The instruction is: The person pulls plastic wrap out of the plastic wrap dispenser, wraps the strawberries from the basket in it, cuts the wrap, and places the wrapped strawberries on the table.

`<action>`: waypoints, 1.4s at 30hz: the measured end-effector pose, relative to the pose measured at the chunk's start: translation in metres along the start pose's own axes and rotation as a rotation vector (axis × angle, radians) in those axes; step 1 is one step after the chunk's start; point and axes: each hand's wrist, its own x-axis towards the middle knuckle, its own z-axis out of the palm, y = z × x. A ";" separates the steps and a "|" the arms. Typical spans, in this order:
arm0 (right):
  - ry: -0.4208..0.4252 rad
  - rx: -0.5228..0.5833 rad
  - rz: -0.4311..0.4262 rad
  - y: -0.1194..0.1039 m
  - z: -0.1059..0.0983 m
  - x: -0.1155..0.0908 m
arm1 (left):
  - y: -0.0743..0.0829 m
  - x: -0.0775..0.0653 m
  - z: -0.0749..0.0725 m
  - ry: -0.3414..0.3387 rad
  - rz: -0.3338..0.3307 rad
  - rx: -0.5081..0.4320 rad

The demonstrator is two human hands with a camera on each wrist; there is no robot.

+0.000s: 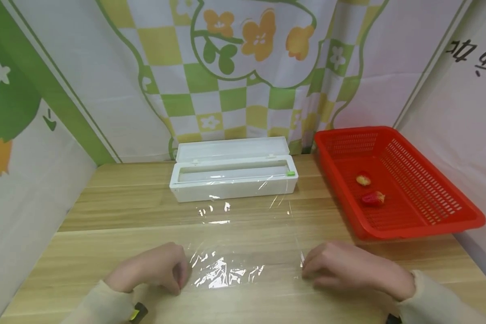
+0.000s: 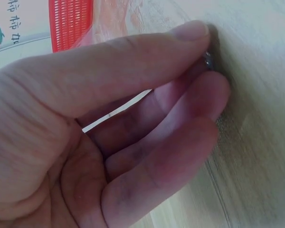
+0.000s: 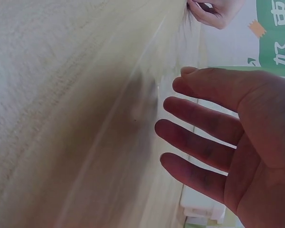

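A sheet of clear cling film (image 1: 220,272) runs from a white dispenser box (image 1: 235,191) toward me, low over the wooden table, with bright glare on its near part. My left hand (image 1: 162,267) pinches the film's near left corner between thumb and fingertips; crumpled film shows at the fingertips (image 2: 213,90) in the left wrist view. At the near right corner, my right hand (image 1: 340,267) has thumb and index finger together at the film's edge, pinching it. Its other fingers (image 3: 194,137) are spread and bent.
The dispenser's lid (image 1: 232,150) stands raised, and a green slider (image 1: 290,173) sits at its right end. A red plastic basket (image 1: 465,220) on the right contains two strawberries (image 1: 373,198). Printed curtains (image 1: 243,99) enclose the back and sides of the wooden table (image 1: 117,202).
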 end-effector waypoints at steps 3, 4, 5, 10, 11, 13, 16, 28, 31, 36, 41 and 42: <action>0.015 -0.006 -0.018 0.000 -0.004 0.000 | -0.001 0.001 0.001 0.000 -0.002 -0.001; 0.018 -0.005 -0.021 -0.001 -0.006 0.000 | -0.001 0.002 0.001 0.001 -0.004 -0.002; 0.019 -0.004 -0.019 -0.001 -0.008 0.000 | -0.001 0.002 0.001 0.003 -0.001 -0.001; 0.014 -0.012 0.007 -0.004 -0.023 0.001 | -0.002 0.002 0.003 0.014 -0.008 0.008; 0.011 -0.015 0.017 -0.004 -0.026 0.002 | -0.003 0.002 0.003 0.014 -0.010 0.008; 0.007 -0.032 0.026 -0.004 -0.034 0.003 | -0.002 0.003 0.003 0.015 -0.017 0.010; 0.007 -0.025 0.080 -0.005 -0.048 0.003 | -0.002 0.003 0.004 0.016 -0.024 0.014; 0.101 -0.139 0.175 -0.001 -0.110 -0.005 | 0.004 0.004 0.002 0.019 -0.017 0.052; 0.117 -0.131 0.188 0.006 -0.125 -0.007 | 0.004 0.004 0.002 0.022 -0.011 0.057; 0.136 -0.089 0.245 0.024 -0.148 -0.014 | 0.004 0.004 0.002 0.019 -0.004 0.061; 0.140 -0.046 0.365 0.046 -0.169 -0.022 | 0.004 0.005 0.001 0.015 -0.002 0.065; 0.133 -0.046 0.391 0.051 -0.173 -0.024 | 0.004 0.005 0.001 0.015 0.002 0.067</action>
